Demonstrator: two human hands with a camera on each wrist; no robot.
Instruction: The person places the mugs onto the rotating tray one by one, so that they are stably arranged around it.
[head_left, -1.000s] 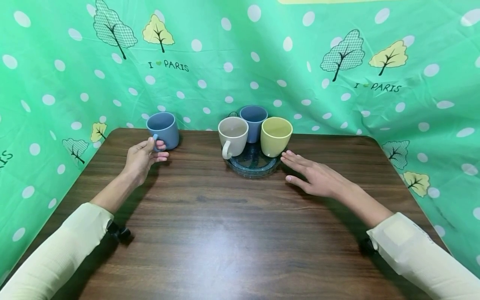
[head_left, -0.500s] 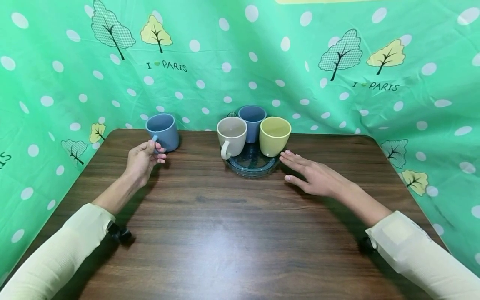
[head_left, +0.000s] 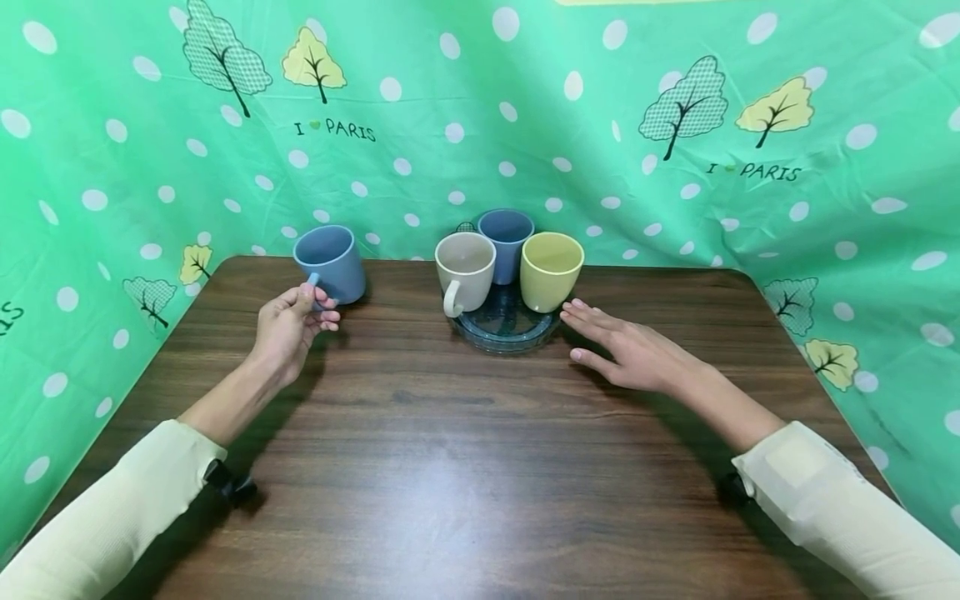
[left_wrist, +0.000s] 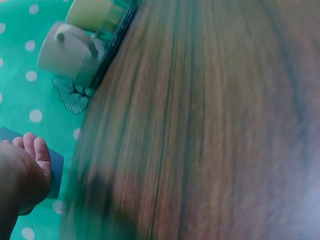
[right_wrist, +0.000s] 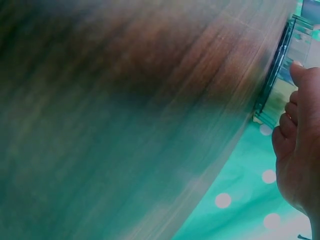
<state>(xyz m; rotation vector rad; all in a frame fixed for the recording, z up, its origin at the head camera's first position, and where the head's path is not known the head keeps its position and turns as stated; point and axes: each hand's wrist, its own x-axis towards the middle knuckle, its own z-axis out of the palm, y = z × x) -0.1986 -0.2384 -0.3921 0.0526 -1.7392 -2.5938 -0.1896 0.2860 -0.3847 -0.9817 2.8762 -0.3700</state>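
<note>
At the table's back left, my left hand point(head_left: 285, 329) pinches the handle of a blue mug point(head_left: 337, 271) between thumb and fingers. The mug leans a little, its rim toward the left. In the left wrist view the hand hides most of that mug point(left_wrist: 57, 175). A round clear glass dish point(head_left: 506, 342) stands at the back middle. On it are a white mug point(head_left: 468, 283) with its handle to the front, a yellow cup point(head_left: 553, 279), and another blue cup point(head_left: 508, 250) behind them. My right hand point(head_left: 633, 354) has its fingers straight, fingertips right at the dish's right rim.
The brown wooden table point(head_left: 420, 467) spreads out in front of the dish. A green dotted cloth point(head_left: 450, 108) hangs along the back and both sides, close behind the mugs.
The blue mug has tipped from upright to a slight lean and shifted a little right, with my left hand on its handle. The right hand and the dish stay put.
</note>
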